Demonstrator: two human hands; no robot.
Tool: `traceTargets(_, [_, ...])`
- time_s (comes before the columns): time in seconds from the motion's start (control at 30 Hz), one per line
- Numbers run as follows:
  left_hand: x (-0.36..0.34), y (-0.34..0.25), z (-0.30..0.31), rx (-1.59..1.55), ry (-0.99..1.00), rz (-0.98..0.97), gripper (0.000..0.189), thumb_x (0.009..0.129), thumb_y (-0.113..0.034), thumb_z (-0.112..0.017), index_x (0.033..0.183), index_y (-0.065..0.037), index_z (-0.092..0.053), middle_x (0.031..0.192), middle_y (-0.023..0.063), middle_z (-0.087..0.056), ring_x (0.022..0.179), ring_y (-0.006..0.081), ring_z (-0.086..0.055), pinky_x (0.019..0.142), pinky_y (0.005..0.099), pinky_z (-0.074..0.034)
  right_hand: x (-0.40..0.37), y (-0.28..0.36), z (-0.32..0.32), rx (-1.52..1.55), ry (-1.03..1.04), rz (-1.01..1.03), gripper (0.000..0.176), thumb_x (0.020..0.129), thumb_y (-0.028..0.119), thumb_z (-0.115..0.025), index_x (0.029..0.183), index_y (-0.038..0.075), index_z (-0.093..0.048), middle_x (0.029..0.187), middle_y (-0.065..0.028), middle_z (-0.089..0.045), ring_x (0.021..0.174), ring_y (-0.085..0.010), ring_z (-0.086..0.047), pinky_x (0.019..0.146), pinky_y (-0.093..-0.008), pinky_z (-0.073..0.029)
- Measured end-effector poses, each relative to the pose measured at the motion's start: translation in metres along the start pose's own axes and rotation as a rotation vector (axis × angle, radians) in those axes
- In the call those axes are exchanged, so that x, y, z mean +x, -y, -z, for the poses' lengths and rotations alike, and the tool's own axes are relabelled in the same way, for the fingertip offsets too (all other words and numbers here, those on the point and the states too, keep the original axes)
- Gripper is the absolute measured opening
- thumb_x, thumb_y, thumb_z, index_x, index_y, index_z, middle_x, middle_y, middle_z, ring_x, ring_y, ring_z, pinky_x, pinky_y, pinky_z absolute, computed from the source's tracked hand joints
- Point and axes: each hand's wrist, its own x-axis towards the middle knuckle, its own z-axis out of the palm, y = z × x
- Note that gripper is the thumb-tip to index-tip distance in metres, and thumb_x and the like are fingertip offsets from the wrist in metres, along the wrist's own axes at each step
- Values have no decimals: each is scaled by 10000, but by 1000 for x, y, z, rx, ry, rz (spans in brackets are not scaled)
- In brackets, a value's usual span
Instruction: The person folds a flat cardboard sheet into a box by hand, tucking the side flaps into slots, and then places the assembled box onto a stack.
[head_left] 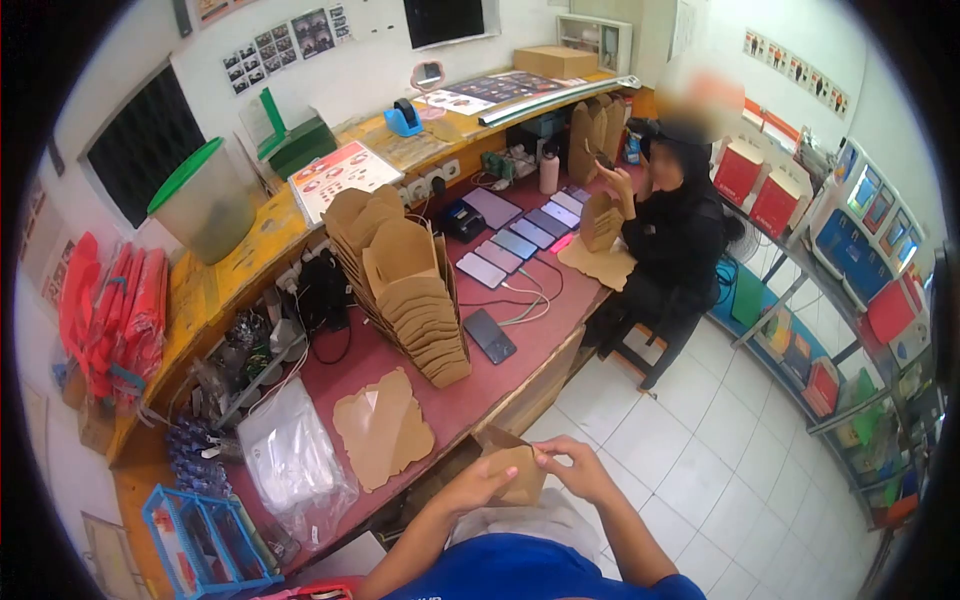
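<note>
A brown cardboard food box [522, 484], partly folded, is held between my two hands just off the table's front edge. My left hand [482, 482] grips its left side, thumb lying on the outer face. At the box's upper right edge, my right hand [572, 466] pinches the cardboard with bent fingers. A flat, unfolded cardboard sheet [384, 428] with a wavy outline lies on the table to the left of my hands. Beyond it stands a tall stack of folded cardboard boxes [410, 290], nested in one another.
Several phones [515, 244] lie on the red table [400, 350], with white cables beside them. One dark phone [490, 335] is nearer me. Clear plastic bags [292, 440] and a blue basket [205, 540] are at the left. A person in black [675, 220] sits at the far right end.
</note>
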Motion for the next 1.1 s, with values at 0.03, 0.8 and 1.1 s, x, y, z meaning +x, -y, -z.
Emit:
traceTargets(0.03, [0,0,0,8,-17,21,432,1048,-244,-594,1408,-9,-544,1262,59,-650,1121,134,-602,963,315,-497,0,-2,-2,69,-17,-3,275,943,177,-740,1194,64,-745,1062,-90,-705,1002,-190,-650,928,-328,-503])
traceTargets(0.8, [-4,2,8,-8,-94,-2,388,991,-227,-678,1311,-14,-624,1127,34,-679,995,120,-615,857,299,-516,13,21,-24,144,-98,-80,265,995,176,-675,1179,-12,-705,1082,-99,-721,1013,-168,-661,929,-327,-509])
traceTargets(1.1, [-5,-17,12,-83,-90,-65,351,984,-208,-687,1266,-3,-655,1091,30,-692,951,112,-618,850,312,-512,21,19,-21,61,-37,-63,193,990,141,-678,1114,-4,-708,1081,-75,-720,1029,-173,-651,936,-323,-510])
